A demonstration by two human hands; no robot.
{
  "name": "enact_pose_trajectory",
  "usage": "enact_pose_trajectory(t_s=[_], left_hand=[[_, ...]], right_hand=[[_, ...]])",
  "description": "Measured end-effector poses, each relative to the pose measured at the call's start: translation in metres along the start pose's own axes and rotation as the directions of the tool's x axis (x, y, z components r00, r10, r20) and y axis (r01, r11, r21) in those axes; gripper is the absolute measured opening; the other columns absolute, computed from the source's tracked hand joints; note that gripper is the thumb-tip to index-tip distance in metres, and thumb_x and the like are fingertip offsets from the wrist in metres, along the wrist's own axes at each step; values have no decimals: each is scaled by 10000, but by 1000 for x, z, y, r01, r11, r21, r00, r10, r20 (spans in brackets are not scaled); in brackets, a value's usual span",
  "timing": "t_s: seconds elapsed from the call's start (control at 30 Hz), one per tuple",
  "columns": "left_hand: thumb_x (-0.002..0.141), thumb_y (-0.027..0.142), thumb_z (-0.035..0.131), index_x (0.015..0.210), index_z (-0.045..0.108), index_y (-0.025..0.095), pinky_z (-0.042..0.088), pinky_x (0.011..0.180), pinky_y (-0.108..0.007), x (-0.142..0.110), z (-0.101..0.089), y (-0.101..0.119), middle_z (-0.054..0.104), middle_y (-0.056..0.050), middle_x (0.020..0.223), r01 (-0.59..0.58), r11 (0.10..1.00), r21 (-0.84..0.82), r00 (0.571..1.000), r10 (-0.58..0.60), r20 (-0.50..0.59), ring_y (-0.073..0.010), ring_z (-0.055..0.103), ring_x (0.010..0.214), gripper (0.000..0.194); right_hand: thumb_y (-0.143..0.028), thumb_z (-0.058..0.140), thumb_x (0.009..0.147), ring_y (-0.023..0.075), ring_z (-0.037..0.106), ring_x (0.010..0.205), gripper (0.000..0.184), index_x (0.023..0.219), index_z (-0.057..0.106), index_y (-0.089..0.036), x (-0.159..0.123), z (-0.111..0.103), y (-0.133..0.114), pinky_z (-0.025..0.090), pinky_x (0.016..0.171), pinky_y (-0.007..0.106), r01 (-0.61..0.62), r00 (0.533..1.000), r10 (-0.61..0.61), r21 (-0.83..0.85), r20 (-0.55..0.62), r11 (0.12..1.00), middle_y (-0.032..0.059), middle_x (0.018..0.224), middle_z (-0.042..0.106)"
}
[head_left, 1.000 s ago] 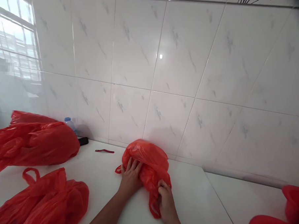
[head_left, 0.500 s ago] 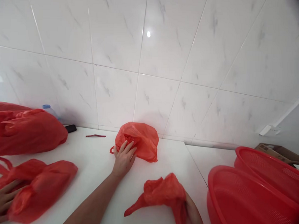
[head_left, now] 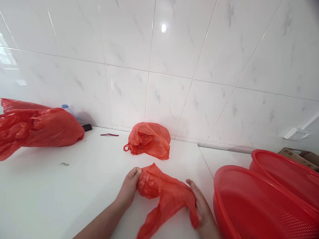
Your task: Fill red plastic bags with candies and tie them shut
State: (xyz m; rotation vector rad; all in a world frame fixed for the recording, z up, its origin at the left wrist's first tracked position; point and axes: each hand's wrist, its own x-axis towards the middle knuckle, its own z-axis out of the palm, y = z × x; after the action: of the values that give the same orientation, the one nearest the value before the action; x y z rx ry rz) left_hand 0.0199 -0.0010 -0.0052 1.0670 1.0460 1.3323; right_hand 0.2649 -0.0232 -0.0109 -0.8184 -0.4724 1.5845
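Note:
A crumpled red plastic bag (head_left: 163, 195) lies on the white counter (head_left: 66, 189) between my hands. My left hand (head_left: 129, 188) pinches its left end with curled fingers. On the bag's right side my right hand (head_left: 201, 206) grips the plastic, and a loose tail of it trails toward the near edge. Behind them, against the tiled wall, sits a second, fuller red bag (head_left: 149, 140), touched by neither hand.
A large stuffed red bag (head_left: 37, 128) lies at the left with a blue-capped bottle (head_left: 67, 109) and a dark phone (head_left: 87, 127) behind it. A red strip (head_left: 109, 134) lies near the wall. Two red mesh basins (head_left: 261, 208) stand at the right, a cardboard box (head_left: 303, 156) behind them.
My left hand left the fuller bag by the wall and took hold of the crumpled bag that my right hand holds. The red bag and the other hand at lower left are out of view.

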Motion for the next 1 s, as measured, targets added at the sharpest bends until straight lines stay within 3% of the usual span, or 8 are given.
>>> enact_pose_trajectory(t_s=[0.17,0.4,0.5,0.6,0.7,0.8,0.93,1.0], left_hand=[[762,472,547,711,486,175,443,561,-267,2,-28,9,521,21,625,34,994,-102,981,-53,-185,-121,498,549,308],[754,406,614,979,569,208,411,905,-406,-11,-28,17,574,-74,1088,-128,975,182,873,198,-446,-245,530,1028,303],[760,322,630,993,630,241,288,1036,-427,-25,-16,16,547,-79,1227,-392,688,611,785,596,-168,-270,471,1162,247],[754,273,632,1147,601,261,314,1019,-452,-36,2,9,529,-95,1292,-539,375,754,766,590,254,-299,479,1169,395],[715,192,608,1308,469,254,357,986,-441,-36,16,4,478,-92,1357,-421,508,752,886,408,220,-311,434,1216,612],[742,141,515,1020,637,242,445,785,-338,-30,18,6,659,-59,1004,-244,767,593,967,242,84,-247,585,935,320],[747,226,571,691,567,228,356,529,-244,-28,16,12,563,14,643,-70,958,279,986,108,-124,-152,494,579,56],[698,165,590,661,530,226,338,527,-228,-30,19,14,533,32,638,-77,968,238,982,115,-150,-135,455,574,93]], right_hand=[[-248,749,699,11,314,380,249,916,630,-220,8,-15,-6,338,383,107,-38,999,35,86,30,996,-115,498,377],[-228,709,744,56,516,557,240,973,639,-212,5,-7,-5,478,537,150,-4,1000,1,169,17,986,-57,622,531],[-222,698,756,81,580,664,244,993,642,-217,0,-2,-5,501,631,180,1,999,-4,88,33,996,-14,739,627],[-262,696,758,98,584,688,257,1004,643,-211,-9,8,-5,497,666,207,5,997,-7,26,81,1000,5,776,644],[-343,698,746,134,588,751,377,1094,610,-229,-21,22,-3,488,677,252,-4,979,4,0,204,1000,46,947,647],[-424,642,774,158,585,787,413,1157,545,-303,-30,38,4,466,632,274,-28,944,20,18,328,999,48,1075,602],[-457,576,803,147,565,622,224,793,586,-234,-39,55,27,448,565,274,-31,893,82,-119,442,992,8,748,582],[-463,613,766,185,593,714,240,753,600,-223,-44,60,43,479,651,311,123,911,22,-321,412,939,28,774,601]])
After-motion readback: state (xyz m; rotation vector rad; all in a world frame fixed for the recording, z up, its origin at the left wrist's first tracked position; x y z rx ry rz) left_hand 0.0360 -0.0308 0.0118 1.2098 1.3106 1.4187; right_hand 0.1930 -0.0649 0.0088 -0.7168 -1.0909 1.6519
